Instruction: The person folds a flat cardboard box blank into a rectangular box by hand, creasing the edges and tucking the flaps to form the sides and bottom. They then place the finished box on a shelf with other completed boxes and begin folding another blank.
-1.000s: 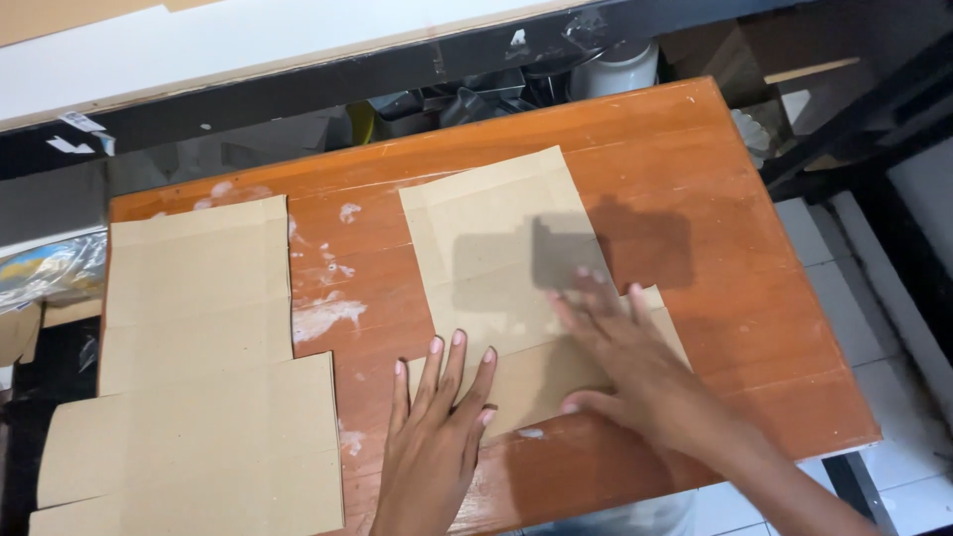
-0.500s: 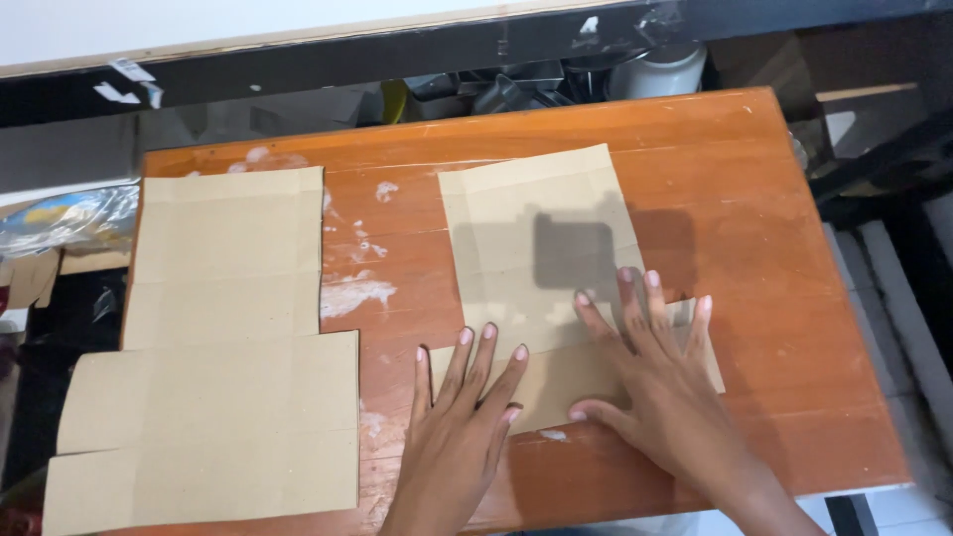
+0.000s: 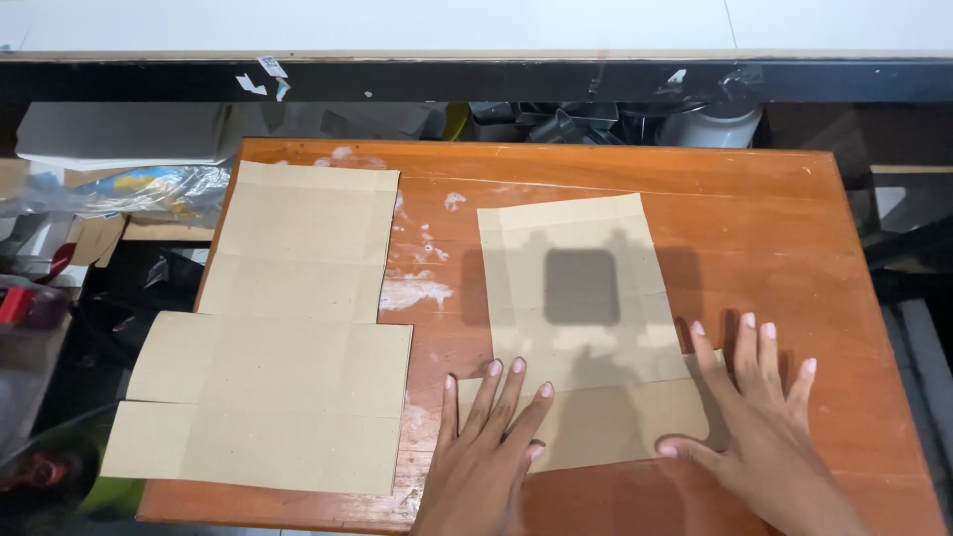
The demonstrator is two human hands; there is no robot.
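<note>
A flat brown cardboard sheet [image 3: 571,298] lies on the orange-brown wooden table [image 3: 754,228], with a wider folded flap at its near end. My left hand [image 3: 486,447] presses flat on the left part of that flap, fingers spread. My right hand [image 3: 754,417] lies flat at the flap's right edge, partly on the bare wood, thumb on the cardboard. Neither hand grips anything. A dark square shadow falls on the middle of the sheet.
A larger flat cardboard blank [image 3: 278,328] covers the table's left side and overhangs the left edge. White paint smears [image 3: 412,290] mark the wood between the sheets. A black bar [image 3: 476,79] runs behind the table; clutter and plastic bags [image 3: 129,189] lie to the left.
The view has shifted so the table sits more squarely in frame. Both hands have slid nearer along the sheet onto its near flap, still pressed flat.
</note>
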